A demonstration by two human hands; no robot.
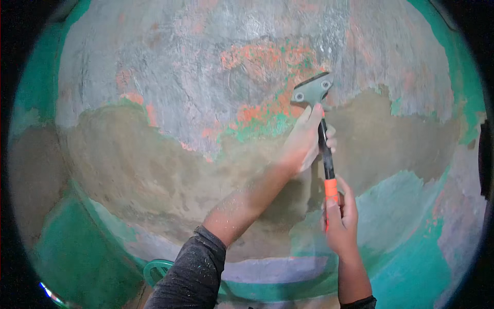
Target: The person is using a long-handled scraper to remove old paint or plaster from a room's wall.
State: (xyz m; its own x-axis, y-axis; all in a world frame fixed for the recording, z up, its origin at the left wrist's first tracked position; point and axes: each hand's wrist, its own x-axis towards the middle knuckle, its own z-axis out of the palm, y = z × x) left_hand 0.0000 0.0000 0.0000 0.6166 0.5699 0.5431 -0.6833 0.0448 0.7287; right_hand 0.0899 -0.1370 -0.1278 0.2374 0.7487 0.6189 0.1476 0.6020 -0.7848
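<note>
Closed around the black shaft (327, 154) of a long-handled scraper, the left hand (309, 136) sits high on the tool, just under its grey blade head (312, 91). Lower down, the right hand (341, 219) is curled about the orange grip (331, 186) at the near end, its fingers folded round the handle. Both hands are thus narrowed on one tool, with a bare stretch of shaft between them.

Everything hinges on that line: the scraper's long axis runs nearly upright in view, away from the person, its far end leaning slightly left. Of the two hands, the left is much nearer the blade head, which lies straight beyond it. The head is set crosswise on the shaft, its dark front edge rising toward the right (whether that edge touches the wall (170, 170) or stands just off it, I cannot tell).

Around the head lies a rough patch of orange and green paint (265, 121), mostly to its left, with scuffed grey coating above and bare brown surface below. A dusty dark sleeve (198, 268) covers part of the left forearm, beside a green curved rim (149, 269).
</note>
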